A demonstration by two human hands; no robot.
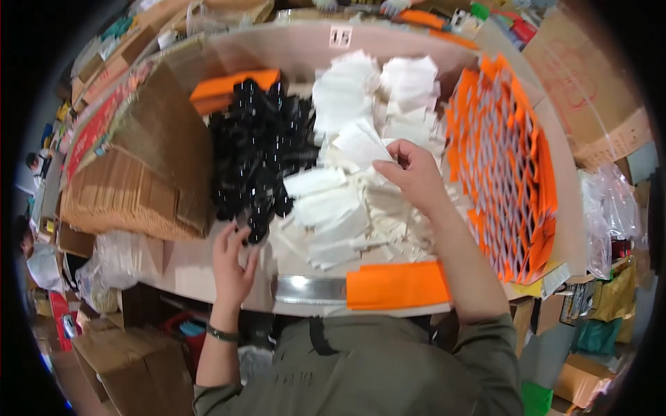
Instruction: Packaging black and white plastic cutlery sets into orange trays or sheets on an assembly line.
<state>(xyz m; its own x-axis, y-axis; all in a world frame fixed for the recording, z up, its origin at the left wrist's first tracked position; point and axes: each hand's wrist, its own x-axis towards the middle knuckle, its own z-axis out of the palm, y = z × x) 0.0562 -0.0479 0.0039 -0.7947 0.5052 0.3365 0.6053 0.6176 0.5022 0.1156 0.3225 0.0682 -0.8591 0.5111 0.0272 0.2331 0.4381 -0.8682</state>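
Note:
My right hand [415, 175] pinches a flat white slip [362, 144] between thumb and fingers, above the heaped white slips [326, 215] in the middle of the table. I cannot tell whether it is one slip or a few together. My left hand [234, 263] is open, fingers spread, by the near edge of a pile of shiny black pieces [260, 139]. The kind of these black pieces does not show clearly, nor whether my fingertips touch them. An orange folded packet [397, 286] lies at the table's front edge, left of my right forearm, beside a shiny metal strip [310, 288].
An open cardboard box [132, 187] packed with brown card stands on the left. Orange packets in a dense stack [503, 173] line the right side. Another orange piece [236, 89] lies at the back left. Beyond the table's raised back edge are gloved hands [394, 7].

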